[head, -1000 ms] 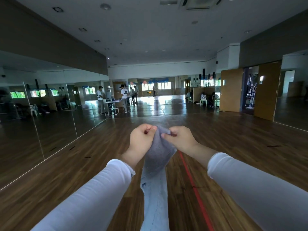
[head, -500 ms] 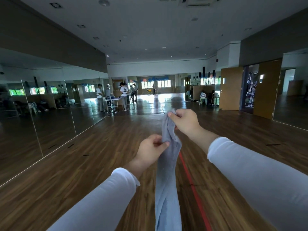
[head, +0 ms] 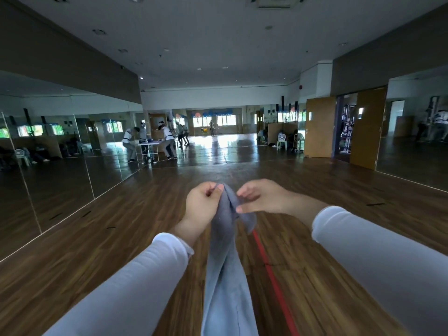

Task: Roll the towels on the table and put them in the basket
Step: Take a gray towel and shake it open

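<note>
A grey-blue towel (head: 225, 263) hangs lengthwise in the air in front of me, its lower end running out of the bottom of the head view. My left hand (head: 202, 204) pinches the towel's top edge between thumb and curled fingers. My right hand (head: 261, 196) is at the same height just to the right, its thumb against a fold of the towel and its fingers curled over the cloth. No table and no basket are in view.
A wooden floor with a red line (head: 274, 275) stretches ahead. Mirror walls (head: 60, 166) run along the left. People stand round a small white table (head: 148, 145) far back. Wooden doors (head: 368, 127) stand open at the right.
My right hand came down from its raised position and my left hand moved up, so both now meet again at the towel's top edge.
</note>
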